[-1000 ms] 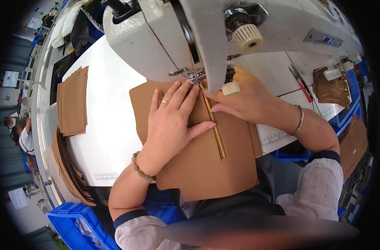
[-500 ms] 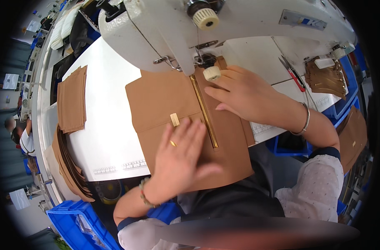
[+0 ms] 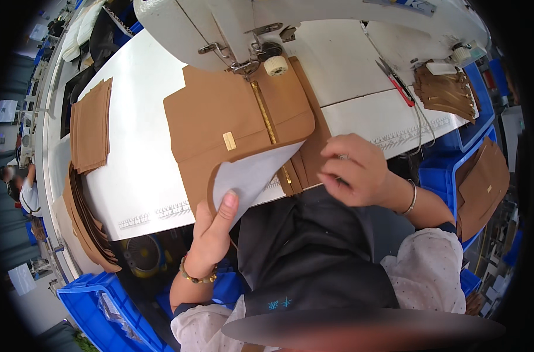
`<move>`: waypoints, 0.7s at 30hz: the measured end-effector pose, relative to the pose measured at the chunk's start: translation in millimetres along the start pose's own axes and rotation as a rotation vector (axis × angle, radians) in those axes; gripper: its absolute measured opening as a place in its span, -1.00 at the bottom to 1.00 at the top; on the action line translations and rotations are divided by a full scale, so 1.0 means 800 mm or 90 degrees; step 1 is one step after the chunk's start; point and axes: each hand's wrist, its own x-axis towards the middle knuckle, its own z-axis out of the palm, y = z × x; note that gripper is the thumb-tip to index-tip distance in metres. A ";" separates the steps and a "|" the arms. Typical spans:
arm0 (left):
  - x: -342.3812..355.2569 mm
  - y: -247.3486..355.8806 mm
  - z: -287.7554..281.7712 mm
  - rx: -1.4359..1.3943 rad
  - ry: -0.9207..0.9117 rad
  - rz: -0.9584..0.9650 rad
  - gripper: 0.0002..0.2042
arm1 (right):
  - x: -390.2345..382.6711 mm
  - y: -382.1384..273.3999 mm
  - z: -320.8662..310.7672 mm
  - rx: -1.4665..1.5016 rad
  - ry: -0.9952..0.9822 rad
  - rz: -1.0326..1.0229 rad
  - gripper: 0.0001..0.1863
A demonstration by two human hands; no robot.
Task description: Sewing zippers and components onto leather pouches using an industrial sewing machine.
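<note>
A brown leather-like panel (image 3: pixel 205 123) lies under the sewing machine's head (image 3: pixel 205 35), its far part near the presser foot. A small gold tag (image 3: pixel 229 141) sits on it, and a gold-toothed zipper (image 3: pixel 264 111) runs from the foot toward me. My left hand (image 3: pixel 214 226) grips the panel's near edge, thumb on top, and the edge is folded up so its pale grey underside (image 3: pixel 249 173) shows. Under the fold, the zipper's near end hangs by the table edge. My right hand (image 3: pixel 355 170) is off the panel at its right, fingers loosely curled and apart, nothing seen in them.
Red-handled thread snips (image 3: pixel 399 85) and a pile of brown pieces (image 3: pixel 446 94) lie at the right. Stacked brown panels (image 3: pixel 91 126) are at the left, with more draped over the table edge (image 3: pixel 88 223). Blue bins (image 3: pixel 111 311) stand at both sides.
My left hand has gone from lying flat on the panel to gripping and folding up its near edge. My right hand has left the area by the presser foot and moved toward me.
</note>
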 end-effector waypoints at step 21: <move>0.008 0.009 0.003 0.083 -0.143 0.045 -0.60 | -0.008 -0.003 0.041 -0.122 -0.007 -0.274 -0.72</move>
